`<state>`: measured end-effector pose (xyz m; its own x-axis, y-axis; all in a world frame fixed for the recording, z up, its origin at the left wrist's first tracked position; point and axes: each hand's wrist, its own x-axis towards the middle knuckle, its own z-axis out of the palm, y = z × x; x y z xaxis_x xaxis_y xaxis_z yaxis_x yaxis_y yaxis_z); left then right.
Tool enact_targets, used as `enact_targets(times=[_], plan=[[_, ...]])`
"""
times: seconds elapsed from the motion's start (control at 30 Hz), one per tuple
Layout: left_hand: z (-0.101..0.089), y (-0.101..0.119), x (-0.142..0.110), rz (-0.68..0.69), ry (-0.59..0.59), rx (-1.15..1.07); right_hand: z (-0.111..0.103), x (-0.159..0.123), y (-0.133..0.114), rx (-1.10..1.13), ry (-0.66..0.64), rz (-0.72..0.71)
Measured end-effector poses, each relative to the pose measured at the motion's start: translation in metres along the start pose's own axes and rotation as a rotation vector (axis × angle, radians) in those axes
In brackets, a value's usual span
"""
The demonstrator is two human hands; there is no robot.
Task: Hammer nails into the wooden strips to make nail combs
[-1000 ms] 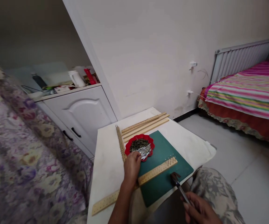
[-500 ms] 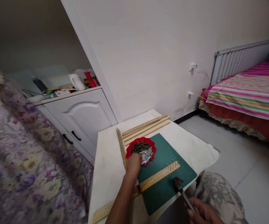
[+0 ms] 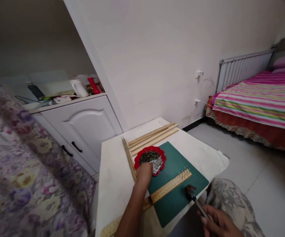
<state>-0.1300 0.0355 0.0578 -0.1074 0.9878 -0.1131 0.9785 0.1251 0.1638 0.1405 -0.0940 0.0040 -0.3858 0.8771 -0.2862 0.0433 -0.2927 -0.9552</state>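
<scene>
The left hand (image 3: 144,171) reached into the red bowl (image 3: 164,157) of nails; right of it, the right hand (image 3: 217,221) gripped a hammer (image 3: 197,200).

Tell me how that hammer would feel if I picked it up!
The hammer would probably feel heavy at one end, since its dark head looks metal and chunkier than the handle. It's likely stiff, because that slim handle looks straight.

Upright nails (image 3: 185,173) obstruct strip's (image 3: 170,186) far end; green mat (image 3: 172,207) bare nearer person.
</scene>
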Motion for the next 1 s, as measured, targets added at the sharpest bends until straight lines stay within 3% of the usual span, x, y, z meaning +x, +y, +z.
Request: enact_targets(times=[0.4, 0.5, 0.6, 0.67, 0.8, 1.0], plan=[[-0.006, 0.002, -0.015, 0.125, 0.112, 0.014, 0.011, 0.003, 0.012, -0.03, 0.081, -0.018], [-0.007, 0.005, -0.028, 0.165, 0.159, -0.088, 0.017, 0.001, 0.008, -0.013, 0.118, -0.032], [0.006, 0.016, -0.054, 0.32, 0.197, -0.313, 0.026, -0.001, -0.003, 0.034, 0.162, -0.059], [0.019, 0.027, -0.079, 0.456, 0.155, -0.49, 0.034, -0.001, -0.012, 0.069, 0.228, -0.119], [0.039, 0.045, -0.127, 0.678, -0.061, -0.714, 0.048, 0.003, -0.019, 0.097, 0.318, -0.176], [0.047, 0.048, -0.148, 0.639, -0.093, -0.916, 0.054, -0.003, -0.011, 0.15, 0.312, -0.211]])
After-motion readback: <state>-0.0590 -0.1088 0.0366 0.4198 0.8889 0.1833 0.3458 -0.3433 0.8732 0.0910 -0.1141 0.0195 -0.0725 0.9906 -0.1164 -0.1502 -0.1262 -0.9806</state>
